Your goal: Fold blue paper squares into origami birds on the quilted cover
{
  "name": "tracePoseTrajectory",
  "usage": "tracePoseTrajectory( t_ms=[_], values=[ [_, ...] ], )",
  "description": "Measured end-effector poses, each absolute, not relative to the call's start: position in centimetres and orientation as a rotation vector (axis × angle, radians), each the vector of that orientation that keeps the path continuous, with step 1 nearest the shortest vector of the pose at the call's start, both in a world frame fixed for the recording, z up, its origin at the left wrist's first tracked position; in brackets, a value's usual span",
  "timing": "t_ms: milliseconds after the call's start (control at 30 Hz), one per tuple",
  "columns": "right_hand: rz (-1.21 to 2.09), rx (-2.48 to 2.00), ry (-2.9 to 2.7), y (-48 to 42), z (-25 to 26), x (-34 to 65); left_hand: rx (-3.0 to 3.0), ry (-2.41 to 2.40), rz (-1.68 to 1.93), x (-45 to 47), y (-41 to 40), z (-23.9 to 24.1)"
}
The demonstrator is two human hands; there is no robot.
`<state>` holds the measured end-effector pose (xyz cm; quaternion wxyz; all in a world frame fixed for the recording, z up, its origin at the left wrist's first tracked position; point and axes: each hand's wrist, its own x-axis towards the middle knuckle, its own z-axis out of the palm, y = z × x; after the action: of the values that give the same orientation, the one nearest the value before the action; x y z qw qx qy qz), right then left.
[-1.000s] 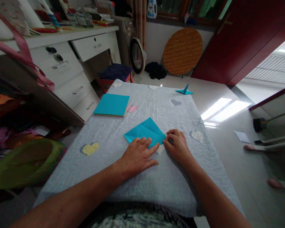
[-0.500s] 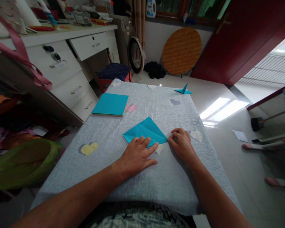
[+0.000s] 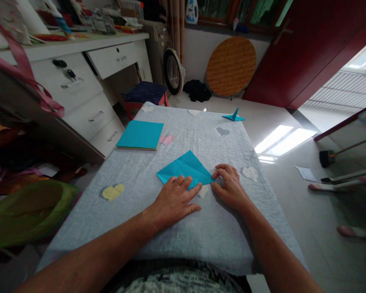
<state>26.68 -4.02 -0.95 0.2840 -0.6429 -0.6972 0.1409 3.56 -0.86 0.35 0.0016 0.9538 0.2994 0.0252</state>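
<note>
Fingers (image 3: 179,180) of the left hand (image 3: 174,201): outspread and pressed flat, covering part of the near edge of the blue paper (image 3: 189,166), with the thumb set apart, off the sheet. Fingers of the right hand (image 3: 230,185): curled, with forefinger and thumb at the sheet's right corner; whether closed on that corner, cannot be told at this scale.

Blue paper: lying on the cloth (image 3: 219,244) directly in front of the person, one corner pointing away, side corners to left and right. Done, judging from its surface: several creases, visible as faint lines across the upper face, and apparently at least one fold along the near side, though partly hidden by the left hand. Not yet done: any raising of the form, the whole being low and flat on the cloth. Number of folds left: not to be read from this view. Stage, as a judgement: early to middle, with the right corner as the present point of work.

Farther off, at left: a squared stack of paper (image 3: 142,135), blue on top, other colours just showing at the near edge. At the far right corner of the table: a small folded blue piece (image 3: 234,118), one point standing upright, well apart from both hands. Beyond the table: a stool (image 3: 144,92) with a dark seat.
</note>
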Motion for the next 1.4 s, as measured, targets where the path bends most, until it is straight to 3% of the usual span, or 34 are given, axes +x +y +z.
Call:
tracePoseTrajectory(
  t_ms=[1400],
  values=[
    [0.462,-1.879,-1.986,-2.4,-0.2,26.5,2.985,0.845,0.121,3.5,-1.2,-0.5]
  ],
)
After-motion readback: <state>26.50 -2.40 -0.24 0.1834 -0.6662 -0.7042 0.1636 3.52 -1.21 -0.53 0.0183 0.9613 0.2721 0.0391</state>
